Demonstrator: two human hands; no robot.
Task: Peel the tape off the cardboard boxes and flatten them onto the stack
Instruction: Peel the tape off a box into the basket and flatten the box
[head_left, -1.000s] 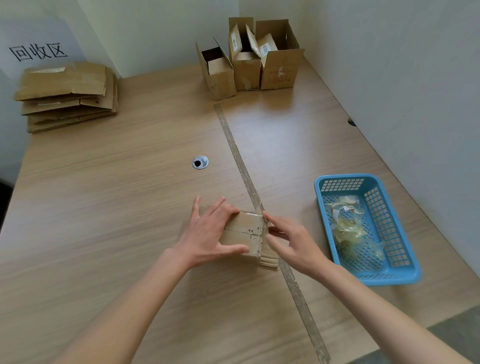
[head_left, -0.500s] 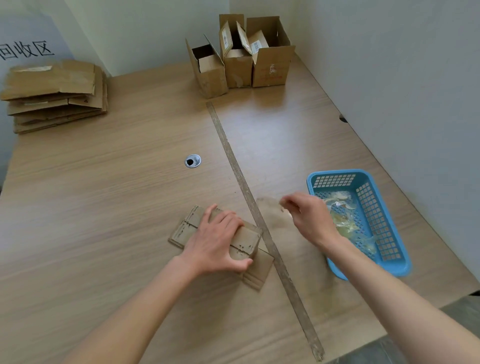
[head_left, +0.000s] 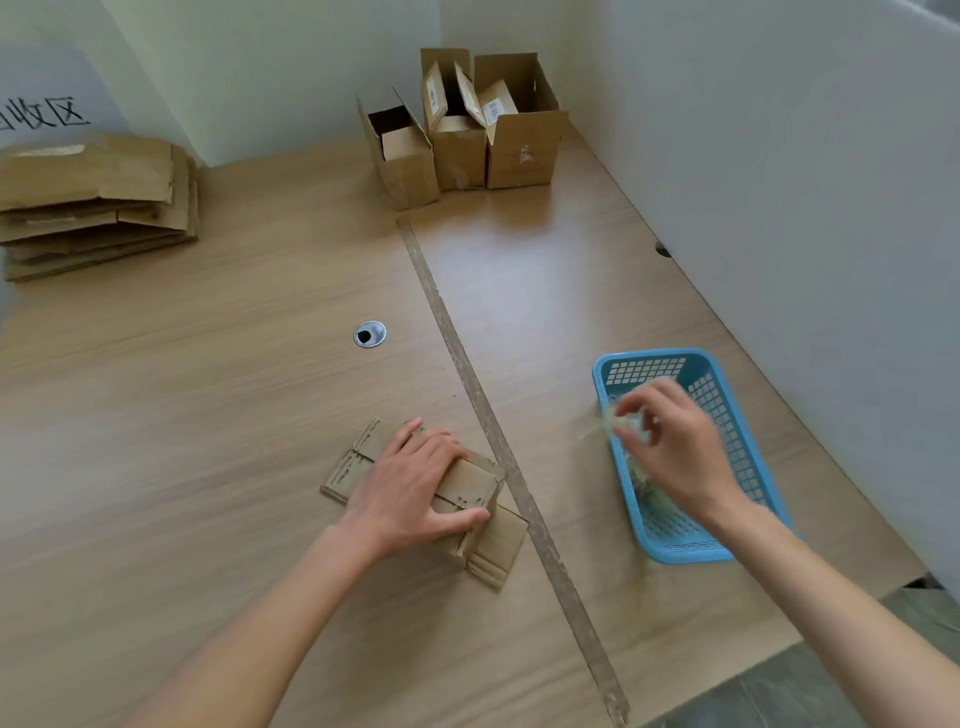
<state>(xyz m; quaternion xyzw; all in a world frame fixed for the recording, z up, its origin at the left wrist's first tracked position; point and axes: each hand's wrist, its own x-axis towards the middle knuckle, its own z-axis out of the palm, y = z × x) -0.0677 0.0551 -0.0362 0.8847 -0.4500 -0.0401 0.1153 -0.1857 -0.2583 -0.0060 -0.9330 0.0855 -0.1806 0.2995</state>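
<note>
Our right hand (head_left: 675, 447) is over the near-left part of the blue basket (head_left: 763, 483), with its fingers curled and pinching a small crumpled piece of clear tape (head_left: 626, 423). The hand is blurred, so we cannot tell exactly which fingers hold the piece. In the basket, under the hand, lie more pale tape scraps (head_left: 644, 483).

Our left hand (head_left: 415, 488) lies with fingers spread and flat on the flattened box (head_left: 483, 519), the thumb along its near edge. It presses the cardboard down on the table (head_left: 208, 415), just left of the worn strip (head_left: 467, 374) that runs along the middle of the table.

We judge that the step in hand is to drop the peeled tape into the basket. To do it well, we should open the fingers low inside the basket walls. Tape is sticky and likes to stay on the skin, so it may help to wipe it against the other scraps. Meanwhile the left hand should keep its weight on the box, so the folds do not spring up.

Afterwards this box must go to the stack (head_left: 93, 202) of flattened cardboard at the far left corner, well apart from us. Three standing boxes (head_left: 462, 135) wait at the far edge, with flaps open.
</note>
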